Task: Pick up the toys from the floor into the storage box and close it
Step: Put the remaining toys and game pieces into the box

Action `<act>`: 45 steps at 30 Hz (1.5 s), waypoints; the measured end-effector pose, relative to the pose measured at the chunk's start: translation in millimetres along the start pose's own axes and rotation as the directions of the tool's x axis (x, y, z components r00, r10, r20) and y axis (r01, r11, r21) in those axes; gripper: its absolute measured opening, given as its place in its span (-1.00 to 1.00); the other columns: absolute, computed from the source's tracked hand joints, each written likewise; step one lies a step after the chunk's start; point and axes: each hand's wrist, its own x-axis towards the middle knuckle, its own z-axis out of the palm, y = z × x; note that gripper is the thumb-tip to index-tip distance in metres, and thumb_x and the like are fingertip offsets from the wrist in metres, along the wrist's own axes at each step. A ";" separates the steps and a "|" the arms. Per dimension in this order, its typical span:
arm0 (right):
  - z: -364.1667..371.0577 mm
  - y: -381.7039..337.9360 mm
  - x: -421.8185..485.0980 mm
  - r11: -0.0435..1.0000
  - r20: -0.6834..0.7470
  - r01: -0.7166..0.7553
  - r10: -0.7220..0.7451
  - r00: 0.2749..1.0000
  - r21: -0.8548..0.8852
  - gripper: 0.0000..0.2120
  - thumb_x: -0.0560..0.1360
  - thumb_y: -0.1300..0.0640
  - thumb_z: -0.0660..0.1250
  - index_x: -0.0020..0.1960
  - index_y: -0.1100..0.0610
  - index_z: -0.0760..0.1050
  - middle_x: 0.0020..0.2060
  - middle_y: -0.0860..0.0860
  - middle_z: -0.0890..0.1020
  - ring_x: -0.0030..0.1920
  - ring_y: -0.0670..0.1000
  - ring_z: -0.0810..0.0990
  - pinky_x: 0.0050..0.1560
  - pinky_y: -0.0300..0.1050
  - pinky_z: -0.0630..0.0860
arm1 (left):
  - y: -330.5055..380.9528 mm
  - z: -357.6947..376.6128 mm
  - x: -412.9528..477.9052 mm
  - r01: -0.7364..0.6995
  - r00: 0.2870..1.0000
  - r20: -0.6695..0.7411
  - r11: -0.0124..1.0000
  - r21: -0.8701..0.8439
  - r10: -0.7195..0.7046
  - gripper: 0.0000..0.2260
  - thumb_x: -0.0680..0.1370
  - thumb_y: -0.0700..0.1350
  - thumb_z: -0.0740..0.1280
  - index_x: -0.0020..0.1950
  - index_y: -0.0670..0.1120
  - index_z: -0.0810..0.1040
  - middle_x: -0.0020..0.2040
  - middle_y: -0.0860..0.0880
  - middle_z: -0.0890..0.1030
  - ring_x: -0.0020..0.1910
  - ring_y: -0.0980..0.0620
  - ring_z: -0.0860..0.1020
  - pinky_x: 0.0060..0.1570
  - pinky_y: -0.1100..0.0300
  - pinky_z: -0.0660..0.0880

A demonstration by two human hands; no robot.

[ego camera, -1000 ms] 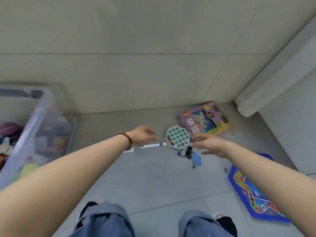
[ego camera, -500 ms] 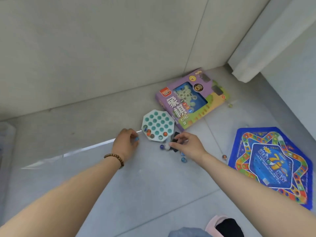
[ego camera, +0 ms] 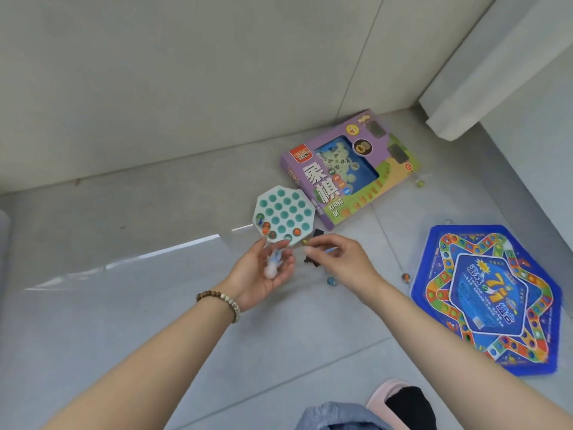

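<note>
The left hand [ego camera: 263, 274] lies palm up and loosely cupped above the floor [ego camera: 124, 321], small white and blue pieces [ego camera: 273, 265] resting in it, too blurred to name; just beyond its fingertips sits the octagonal tray [ego camera: 283, 212], a few marbles [ego camera: 266, 228] seated in its near-left dimples. The right hand [ego camera: 338, 260] pinches a small blue piece [ego camera: 329, 250] beside the tray; a loose marble [ego camera: 331, 280] lies near it; the purple game box [ego camera: 350, 172], shut, shows pale discs through its window; the blue star-patterned board [ego camera: 486, 299] lies flat at far right.
</note>
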 end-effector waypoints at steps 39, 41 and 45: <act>17.6 28.5 24.6 0.979 -0.263 -0.011 -0.044 0.964 -0.205 -0.76 0.38 0.15 0.48 0.01 0.14 0.56 -0.10 0.00 0.52 -0.27 -0.12 0.43 -0.17 -0.30 0.39 | -1.9 -17.1 4.2 -0.129 0.980 -0.096 0.930 0.345 0.172 -0.91 0.58 -0.23 0.24 0.06 -0.17 0.49 -0.19 -0.05 0.51 -0.29 0.11 0.46 -0.39 0.37 0.55; 23.7 29.7 29.2 0.958 -0.247 0.009 -0.083 0.965 -0.286 -0.76 0.37 0.14 0.48 0.01 0.12 0.56 -0.11 -0.02 0.48 -0.19 -0.07 0.45 -0.11 -0.23 0.42 | -3.3 -18.3 6.1 -0.152 0.975 -0.091 0.904 0.400 0.204 -0.87 0.58 -0.27 0.23 0.10 -0.19 0.49 -0.19 -0.06 0.52 -0.29 0.09 0.49 -0.36 0.35 0.56; 31.1 24.8 31.3 0.878 -0.211 0.014 -0.130 0.969 -0.479 -0.81 0.41 0.09 0.44 0.00 0.06 0.55 -0.07 -0.06 0.44 -0.10 -0.05 0.50 -0.13 -0.20 0.44 | -2.0 -16.4 6.0 -0.161 0.971 -0.105 0.911 0.380 0.216 -0.90 0.56 -0.26 0.27 0.06 -0.19 0.52 -0.14 -0.09 0.56 -0.23 0.04 0.57 -0.26 0.27 0.61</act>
